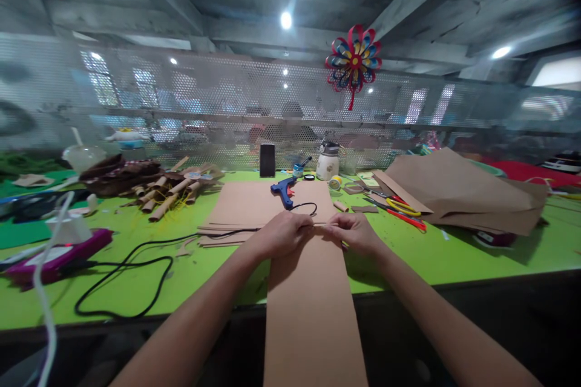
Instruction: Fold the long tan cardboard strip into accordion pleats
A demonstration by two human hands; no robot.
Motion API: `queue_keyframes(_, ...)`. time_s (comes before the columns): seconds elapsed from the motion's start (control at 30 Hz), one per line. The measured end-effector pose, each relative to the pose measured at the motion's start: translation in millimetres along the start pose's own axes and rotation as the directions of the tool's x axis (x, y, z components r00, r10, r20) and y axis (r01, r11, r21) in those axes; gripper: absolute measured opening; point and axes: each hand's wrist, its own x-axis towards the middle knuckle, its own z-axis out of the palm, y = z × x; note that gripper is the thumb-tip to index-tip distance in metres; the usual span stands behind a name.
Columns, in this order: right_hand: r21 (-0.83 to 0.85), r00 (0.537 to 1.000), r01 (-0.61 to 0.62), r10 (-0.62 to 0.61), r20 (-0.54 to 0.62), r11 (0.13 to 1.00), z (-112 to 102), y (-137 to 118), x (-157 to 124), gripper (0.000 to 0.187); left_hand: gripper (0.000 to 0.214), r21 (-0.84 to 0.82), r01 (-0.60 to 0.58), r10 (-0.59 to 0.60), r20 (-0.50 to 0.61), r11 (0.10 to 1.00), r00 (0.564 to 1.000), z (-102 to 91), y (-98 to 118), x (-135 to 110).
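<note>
A long strip of brown kraft paper (313, 308) hangs over the table's front edge toward me. At its far end, my left hand (285, 233) is closed on the paper's edge, thumb and fingers pressed together. Close beside it, my right hand (356, 232) pinches the same edge between thumb and fingers. Beyond both hands, a stack of brown paper sheets (240, 202) lies on the table, partly covered by my hands. On that stack rests a blue glue gun (284, 192) with a red trigger, its black cord running left.
The cord (167, 260) loops to a purple power strip (59, 257) at left. Rolled paper tubes (170, 196) lie behind. Scissors (403, 216), another yellow-handled tool and large brown sheets (458, 187) are at right. A phone (267, 160) and a white bottle (327, 163) stand at the back.
</note>
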Motion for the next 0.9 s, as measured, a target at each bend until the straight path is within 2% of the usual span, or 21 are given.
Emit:
queue_keyframes(0.33,0.099,1.000,-0.004,0.001,0.027,0.995,3.2,-4.4,-0.4,0.036,0.022,-0.066,0.027,-0.027,0.001,0.997,1.000,-1.6,-0.1,-0.5)
queue_keyframes(0.67,-0.043,1.000,0.009,-0.010,-0.026,0.999,3.0,-2.7,-1.6,0.037,0.025,-0.050,0.038,-0.037,0.008,0.998,0.999,-2.4,0.8,-1.3)
queue_keyframes(0.9,-0.094,0.999,0.002,-0.006,-0.039,0.996,5.9,2.1,-1.1,0.037,0.027,-0.043,0.099,-0.098,0.029,0.994,0.995,-0.2,-0.6,-1.8)
